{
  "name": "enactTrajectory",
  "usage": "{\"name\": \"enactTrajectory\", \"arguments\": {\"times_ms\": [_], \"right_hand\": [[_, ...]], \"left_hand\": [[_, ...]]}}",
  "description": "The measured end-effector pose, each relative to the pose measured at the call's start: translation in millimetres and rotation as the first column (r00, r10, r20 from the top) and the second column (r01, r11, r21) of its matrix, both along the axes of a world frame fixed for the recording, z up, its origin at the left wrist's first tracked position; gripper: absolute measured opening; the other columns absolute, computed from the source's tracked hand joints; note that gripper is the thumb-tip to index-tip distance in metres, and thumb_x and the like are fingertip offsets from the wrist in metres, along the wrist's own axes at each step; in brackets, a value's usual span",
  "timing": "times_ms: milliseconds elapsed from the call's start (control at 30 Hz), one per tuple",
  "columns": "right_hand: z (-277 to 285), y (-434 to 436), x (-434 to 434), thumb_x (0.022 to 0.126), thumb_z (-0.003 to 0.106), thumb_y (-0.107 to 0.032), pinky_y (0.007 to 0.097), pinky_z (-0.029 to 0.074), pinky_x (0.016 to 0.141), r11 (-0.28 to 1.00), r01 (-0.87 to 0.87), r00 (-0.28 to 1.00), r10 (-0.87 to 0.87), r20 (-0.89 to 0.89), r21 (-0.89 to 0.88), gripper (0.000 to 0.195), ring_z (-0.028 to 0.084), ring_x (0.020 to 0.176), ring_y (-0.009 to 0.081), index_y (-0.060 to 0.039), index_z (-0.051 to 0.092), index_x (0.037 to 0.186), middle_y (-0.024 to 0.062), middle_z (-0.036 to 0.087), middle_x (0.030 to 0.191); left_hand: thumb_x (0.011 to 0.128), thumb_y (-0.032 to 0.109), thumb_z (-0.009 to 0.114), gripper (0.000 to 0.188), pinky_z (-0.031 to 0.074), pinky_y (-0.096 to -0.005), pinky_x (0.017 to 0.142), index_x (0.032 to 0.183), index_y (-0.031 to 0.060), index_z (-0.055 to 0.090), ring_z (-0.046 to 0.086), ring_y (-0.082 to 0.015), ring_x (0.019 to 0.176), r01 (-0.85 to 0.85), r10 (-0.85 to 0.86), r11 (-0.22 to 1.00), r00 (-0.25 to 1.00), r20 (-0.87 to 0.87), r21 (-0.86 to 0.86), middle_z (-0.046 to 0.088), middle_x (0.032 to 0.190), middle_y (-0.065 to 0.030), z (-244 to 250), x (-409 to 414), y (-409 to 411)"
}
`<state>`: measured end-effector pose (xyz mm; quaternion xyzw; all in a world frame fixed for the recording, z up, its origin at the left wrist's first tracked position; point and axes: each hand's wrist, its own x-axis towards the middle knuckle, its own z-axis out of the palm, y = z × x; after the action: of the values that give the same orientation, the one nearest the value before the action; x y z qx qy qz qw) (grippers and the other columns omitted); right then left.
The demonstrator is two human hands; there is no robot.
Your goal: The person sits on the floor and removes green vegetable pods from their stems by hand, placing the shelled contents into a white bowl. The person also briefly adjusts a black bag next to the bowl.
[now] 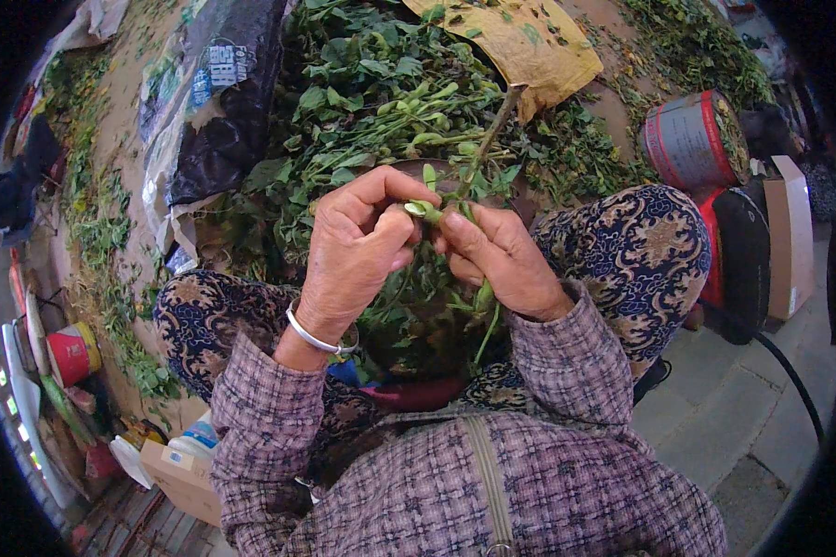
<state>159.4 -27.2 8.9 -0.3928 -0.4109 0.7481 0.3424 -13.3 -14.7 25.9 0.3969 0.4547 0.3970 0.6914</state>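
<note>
Between my hands is a small green pod [423, 210], its pale end facing left. My left hand [362, 226], with a white bangle at the wrist, pinches it at the thumb and forefinger. My right hand [501, 254] grips a leafy plant stalk [489, 136] close beside the pod. The stalk's woody upper part slants up and right from the fingers, and greenery hangs below the palm. Just beyond my hands lies a heap of cut green plants [362, 69], with a bunch of pod-bearing stems [418, 115] on top.
A yellow sheet [529, 49] covers part of the heap; a black and white plastic sack [216, 111] lies to its left. At right stand a grey-and-red tub [693, 139] and a cardboard box [788, 237]. Another box [181, 480] and a red-and-yellow tub [74, 354] are at left.
</note>
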Motion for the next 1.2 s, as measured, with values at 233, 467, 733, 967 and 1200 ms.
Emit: {"name": "enactTrajectory", "arguments": {"times_ms": [233, 467, 733, 967, 1200], "right_hand": [[12.1, 0.5, 1.0, 0.097, 0.043, -0.019, 0.0195, 0.03, 0.046, 0.999, -0.043, 0.998, 0.043, -0.045, -0.007, 0.022, 0.037, 0.052, 0.0027, -0.0004, 0.055, 0.095, -0.0038, 0.046, 0.068], [3.2, -1.2, -3.2, 0.095, 0.049, -0.016, 0.0217, 0.032, 0.046, 0.998, -0.053, 0.991, 0.048, 0.122, 0.043, 0.018, 0.039, 0.055, 0.0024, -0.0007, 0.056, 0.099, -0.0039, 0.047, 0.066], [-9.3, -0.9, -15.4, 0.086, 0.06, -0.022, 0.0418, 0.041, 0.052, 0.88, -0.115, 0.801, -0.193, 0.567, 0.462, 0.023, 0.052, 0.06, 0.0391, 0.0004, 0.057, 0.091, 0.0214, 0.055, 0.066], [-3.7, -4.0, -24.4, 0.093, 0.051, -0.023, 0.0301, 0.037, 0.046, 0.973, 0.107, 0.938, -0.167, 0.303, 0.207, 0.027, 0.049, 0.049, 0.0141, 0.001, 0.059, 0.083, 0.0062, 0.054, 0.059], [-0.5, -4.2, -21.8, 0.098, 0.042, -0.028, 0.0197, 0.032, 0.048, 0.988, 0.156, 0.988, -0.156, 0.01, 0.002, 0.035, 0.041, 0.052, 0.0035, -0.0014, 0.062, 0.086, -0.0035, 0.05, 0.06]], "left_hand": [[0.087, 0.006, 0.052, 0.01, 0.04, -0.017, 0.049, 0.094, 0.0001, 0.057, 0.048, -0.002, 0.056, 0.191, -0.188, 0.981, 0.98, -0.065, 0.042, 0.058, 0.071, -0.0005, 22.4, -12.0, 7.6], [0.087, 0.014, 0.061, 0.013, 0.037, -0.017, 0.042, 0.083, 0.0019, 0.056, 0.048, -0.0031, 0.049, 0.107, -0.113, 0.993, 0.972, -0.208, -0.039, 0.055, 0.065, -0.0003, 9.4, -8.1, 4.4], [0.086, 0.02, 0.064, 0.022, 0.032, -0.0185, 0.038, 0.077, 0.0022, 0.054, 0.043, -0.0039, 0.043, -0.114, 0.12, 0.968, 0.993, 0.011, -0.225, 0.051, 0.061, -0.0001, -3.1, -5.4, -5.4], [0.088, 0.018, 0.062, 0.021, 0.035, -0.0176, 0.044, 0.08, 0.0018, 0.053, 0.046, -0.0027, 0.052, -0.222, 0.216, 0.973, 0.971, -0.103, -0.057, 0.053, 0.064, -0.0001, -0.1, 7.4, -10.7], [0.087, 0.014, 0.063, 0.018, 0.041, -0.0185, 0.056, 0.082, 0.0017, 0.052, 0.051, -0.0036, 0.065, -0.159, 0.224, 0.952, 0.944, -0.244, 0.26, 0.056, 0.07, 0.001, -0.7, 11.3, -16.2]]}}
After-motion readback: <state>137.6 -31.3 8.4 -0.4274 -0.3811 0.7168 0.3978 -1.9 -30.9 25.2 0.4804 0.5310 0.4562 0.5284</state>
